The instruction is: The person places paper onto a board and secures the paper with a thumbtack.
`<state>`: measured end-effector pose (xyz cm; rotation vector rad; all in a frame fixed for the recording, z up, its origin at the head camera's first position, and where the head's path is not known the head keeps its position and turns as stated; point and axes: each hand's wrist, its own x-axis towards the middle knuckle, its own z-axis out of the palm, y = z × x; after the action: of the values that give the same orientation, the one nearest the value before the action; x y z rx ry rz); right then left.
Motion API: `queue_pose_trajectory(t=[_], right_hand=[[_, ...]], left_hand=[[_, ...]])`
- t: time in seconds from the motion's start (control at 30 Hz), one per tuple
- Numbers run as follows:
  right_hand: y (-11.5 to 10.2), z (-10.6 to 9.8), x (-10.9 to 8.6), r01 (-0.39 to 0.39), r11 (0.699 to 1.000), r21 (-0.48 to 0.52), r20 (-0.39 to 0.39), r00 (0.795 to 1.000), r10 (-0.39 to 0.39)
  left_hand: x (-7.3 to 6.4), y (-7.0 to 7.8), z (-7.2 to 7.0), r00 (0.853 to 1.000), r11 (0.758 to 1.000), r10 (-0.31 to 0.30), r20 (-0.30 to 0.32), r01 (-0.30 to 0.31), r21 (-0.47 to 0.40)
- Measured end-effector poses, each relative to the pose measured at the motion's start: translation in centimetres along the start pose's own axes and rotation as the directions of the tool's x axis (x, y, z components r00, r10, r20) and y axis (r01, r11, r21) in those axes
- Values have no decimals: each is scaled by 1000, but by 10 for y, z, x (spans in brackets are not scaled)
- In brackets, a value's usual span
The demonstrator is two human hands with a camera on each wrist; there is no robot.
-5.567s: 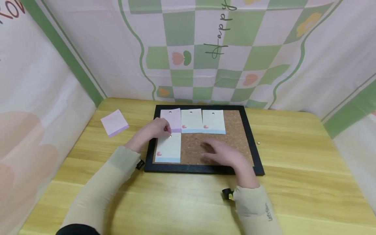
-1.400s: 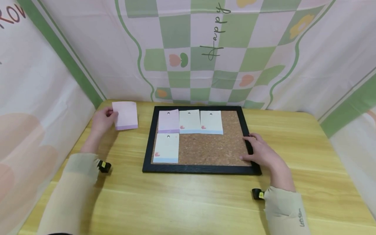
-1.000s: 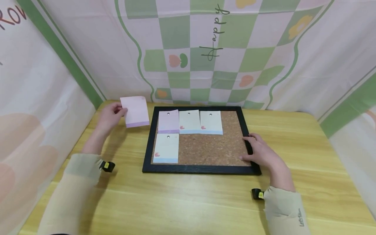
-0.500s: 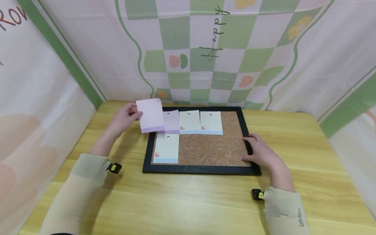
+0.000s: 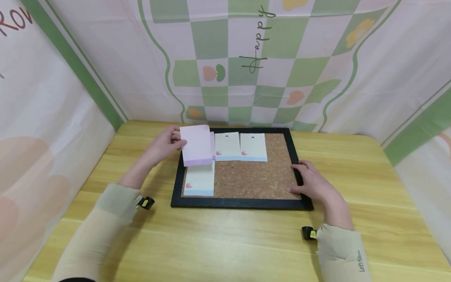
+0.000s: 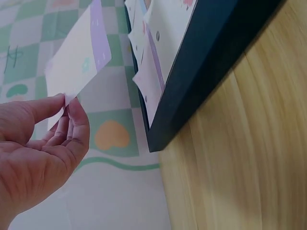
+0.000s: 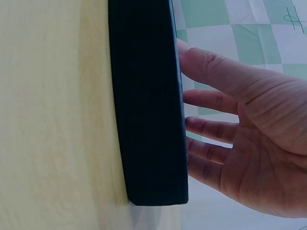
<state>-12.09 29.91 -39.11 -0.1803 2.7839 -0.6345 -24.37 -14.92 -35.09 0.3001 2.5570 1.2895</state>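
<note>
My left hand [image 5: 165, 144] pinches a pink sticky note [image 5: 195, 144] with a purple bottom strip by its left edge. In the left wrist view the note [image 6: 74, 62] is raised off the cork board [image 5: 257, 178], between thumb and fingertips. From the head it overlaps the pinned purple note [image 5: 213, 145] at the board's upper left, hiding that note's pin. Two white notes [image 5: 227, 147] are pinned along the top row and a third white note [image 5: 199, 181] at the lower left. My right hand [image 5: 313, 181] rests with spread, relaxed fingers on the board's right black frame [image 7: 148, 105].
The framed board lies on a wooden table [image 5: 225, 243] against a patterned cloth backdrop [image 5: 243, 70]. Bare cork shows at the board's lower right and along its right side. Small black wrist cameras [image 5: 146, 203] stick out from both sleeves.
My left hand left the lower white note, picked up the pink note from the table's left and carried it right over the board. My right hand moved to the right frame, then stayed still.
</note>
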Motion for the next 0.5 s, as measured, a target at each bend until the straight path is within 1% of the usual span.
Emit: queue_pose_trajectory(t=[0.23,0.5], right_hand=[[-1,-1,0,2,1000,-1,1,1000,-2],[-1,-1,0,-8,1000,1,4,1000,8]], left_hand=[[1,3,12,999,1000,13,40,-13,-10],[1,11,33,993,999,38,116,-36,-17]])
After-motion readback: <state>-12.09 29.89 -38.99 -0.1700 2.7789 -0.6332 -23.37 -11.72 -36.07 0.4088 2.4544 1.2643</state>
